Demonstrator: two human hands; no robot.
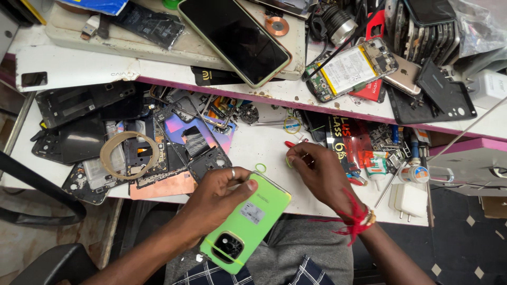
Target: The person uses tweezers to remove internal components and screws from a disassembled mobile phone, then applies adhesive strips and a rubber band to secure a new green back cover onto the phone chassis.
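Two hands work over a cluttered white bench (pixel 253 148). The left hand (pixel 214 198) comes in from the lower left, forearm angled up and to the right, and grips a lime-green phone (pixel 248 224) held back side up. The thumb lies across the phone's upper end, the fingers curl around its left edge, and a ring shows on one finger. The phone slants from the thumb down toward the person's lap, its rounded camera block at the low end, nearest the body, and a small grey sticker near the middle of the back. It hangs past the front edge of the bench, above grey trousers.

The right hand (pixel 317 171) reaches in from the lower right, wrist bent, with red thread (pixel 351 219) tied around the wrist. Its fingers are drawn together in a pinch around a small red-handled tool (pixel 292 143), whose tip sticks out just beyond the fingertips, away from the body. This hand rests low on the bench, near the left hand but apart from it and from the phone.

Between the two hands, just beyond the left thumb, lies a small green ring (pixel 260 168). To the outside of the left hand sit stacked phone frames and a roll of tan tape (pixel 129 154). Just outside the right hand stand a small glue tube (pixel 376 168) and a white charger plug (pixel 409 200). Farther beyond both hands, on a raised shelf, rests a large dark-screened phone (pixel 237 39).
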